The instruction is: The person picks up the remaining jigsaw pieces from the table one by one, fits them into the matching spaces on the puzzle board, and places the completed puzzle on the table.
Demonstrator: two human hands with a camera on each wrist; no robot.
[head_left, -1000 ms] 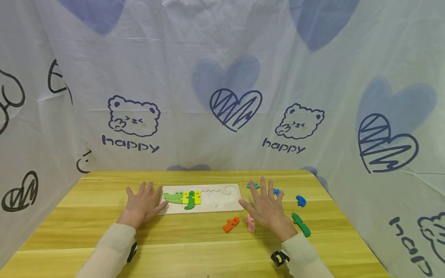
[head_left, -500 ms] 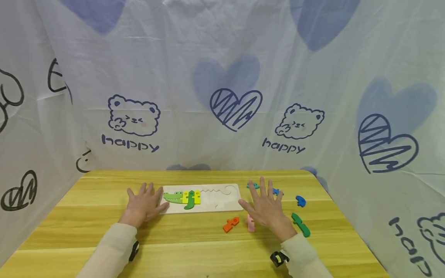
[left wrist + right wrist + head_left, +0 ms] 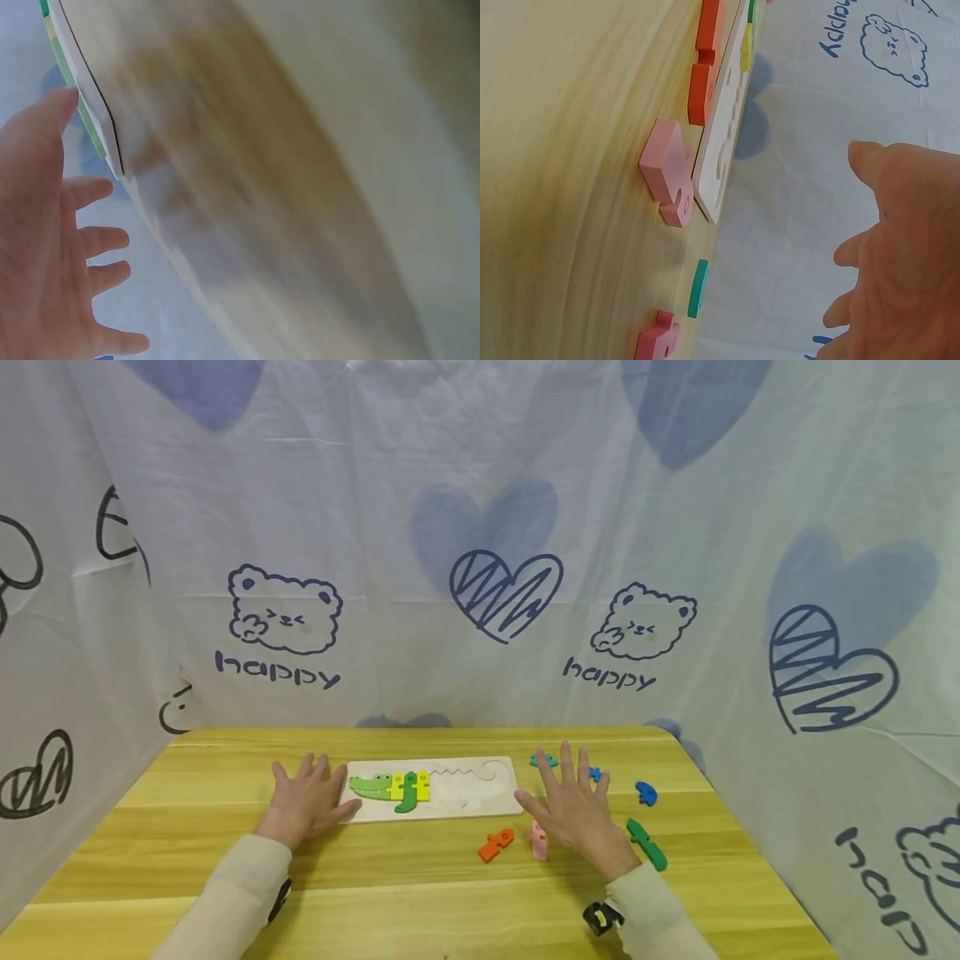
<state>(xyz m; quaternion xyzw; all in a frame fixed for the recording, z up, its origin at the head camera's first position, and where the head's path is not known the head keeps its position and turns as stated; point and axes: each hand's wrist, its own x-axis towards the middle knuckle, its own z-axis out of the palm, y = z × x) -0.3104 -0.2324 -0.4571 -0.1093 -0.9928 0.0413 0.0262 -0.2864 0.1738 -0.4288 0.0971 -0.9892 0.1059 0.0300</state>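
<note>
A pale wooden puzzle board (image 3: 480, 793) lies on the table, with a green crocodile head (image 3: 371, 787), yellow pieces (image 3: 423, 786) and a green leg piece (image 3: 408, 793) set in its left part. My left hand (image 3: 303, 802) is at the board's left end, fingers spread and straight, holding nothing; whether the thumb touches the board I cannot tell. Fingers fanned out, my right hand (image 3: 577, 810) hovers beyond the board's right end, holding nothing. Near it lie an orange piece (image 3: 497, 844), a pink piece (image 3: 538, 841) and a teal piece (image 3: 544, 760).
Right of my right hand are a long green piece (image 3: 647, 844) and a blue curved piece (image 3: 647, 793). Another blue piece (image 3: 595, 773) shows behind its fingers. The right wrist view also reveals a second pink piece (image 3: 658, 341). A printed curtain (image 3: 390, 635) encloses the wooden table (image 3: 397, 902).
</note>
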